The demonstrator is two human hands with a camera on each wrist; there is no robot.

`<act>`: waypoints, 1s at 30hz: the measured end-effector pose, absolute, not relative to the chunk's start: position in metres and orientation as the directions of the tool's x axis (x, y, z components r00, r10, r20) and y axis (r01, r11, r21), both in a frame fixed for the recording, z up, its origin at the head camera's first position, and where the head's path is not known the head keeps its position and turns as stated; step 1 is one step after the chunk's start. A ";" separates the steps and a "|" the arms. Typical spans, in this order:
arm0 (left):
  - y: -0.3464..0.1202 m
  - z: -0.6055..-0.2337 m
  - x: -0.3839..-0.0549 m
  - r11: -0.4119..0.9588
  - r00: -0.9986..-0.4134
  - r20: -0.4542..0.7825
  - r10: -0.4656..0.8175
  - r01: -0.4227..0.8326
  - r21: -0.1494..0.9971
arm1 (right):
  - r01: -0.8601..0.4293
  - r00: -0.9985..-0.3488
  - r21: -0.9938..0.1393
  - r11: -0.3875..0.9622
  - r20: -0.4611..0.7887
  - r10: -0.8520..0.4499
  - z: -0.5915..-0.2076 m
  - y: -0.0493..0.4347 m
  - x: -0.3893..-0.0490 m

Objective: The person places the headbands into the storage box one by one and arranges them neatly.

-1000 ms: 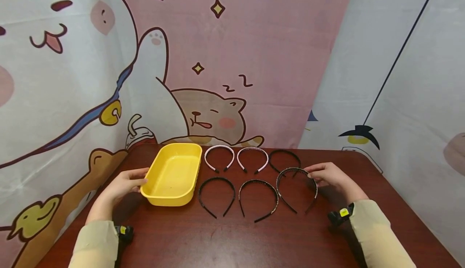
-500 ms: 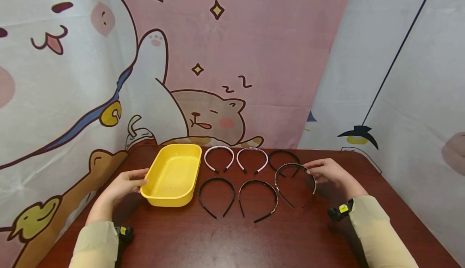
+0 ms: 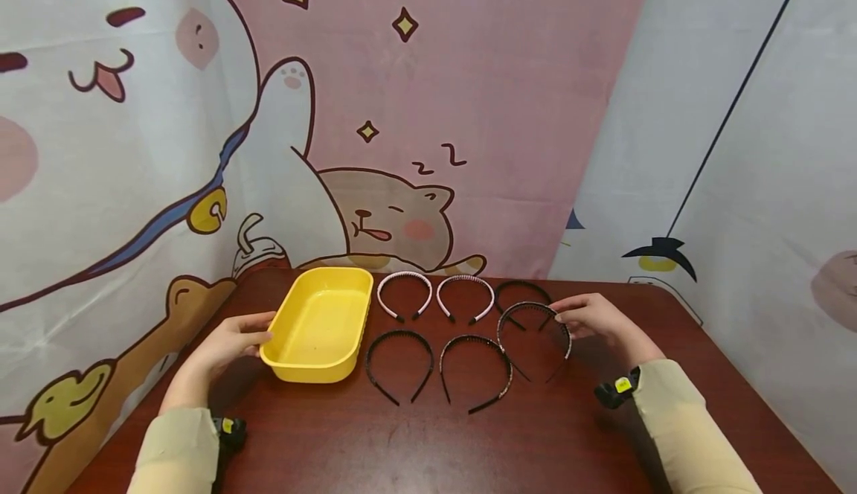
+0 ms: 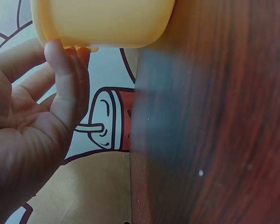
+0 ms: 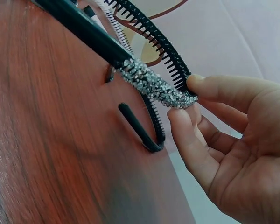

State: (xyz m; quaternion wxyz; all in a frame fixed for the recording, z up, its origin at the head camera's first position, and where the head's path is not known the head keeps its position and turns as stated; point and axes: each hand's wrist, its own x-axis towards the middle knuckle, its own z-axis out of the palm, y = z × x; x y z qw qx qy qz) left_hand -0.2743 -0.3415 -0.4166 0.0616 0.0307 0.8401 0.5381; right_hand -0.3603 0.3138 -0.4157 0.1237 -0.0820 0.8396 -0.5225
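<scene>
At the left of the head view, a yellow plastic tray (image 3: 320, 326) sits on the table, and my left hand (image 3: 224, 349) grips its near-left rim. In the left wrist view, the thumb (image 4: 60, 65) and fingers pinch the tray's edge (image 4: 105, 35). My right hand (image 3: 596, 319) pinches a black toothed headband (image 3: 499, 332) by its right side, raised above the table. Silver glitter (image 5: 151, 84) covers the part near my fingertips in the right wrist view. The held headband overlaps a plain black headband (image 3: 524, 283) behind it in the head view.
Two pale pink headbands (image 3: 405, 275) lie along the back, right of the tray. In front of them lie a black headband (image 3: 399, 333) and a glittery one (image 3: 477, 338). A cartoon-printed cloth (image 3: 502, 107) hangs behind the brown table (image 3: 428, 449).
My right hand has lifted the glittery headband slightly and carried it leftward, nearer the front glittery headband. My left hand stays at the tray, which has not moved.
</scene>
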 end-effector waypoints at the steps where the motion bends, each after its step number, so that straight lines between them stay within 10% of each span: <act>1: -0.341 -0.417 -0.274 0.418 -0.991 -0.072 0.114 -0.017 0.908 | -0.010 -0.955 -0.896 0.443 -0.122 -0.269 -0.417 0.312 -0.361; 30: -0.342 -0.419 -0.276 0.396 -0.991 -0.061 0.123 -0.008 0.918 | -0.005 -0.954 -0.925 0.380 -0.110 -0.280 -0.430 0.263 -0.377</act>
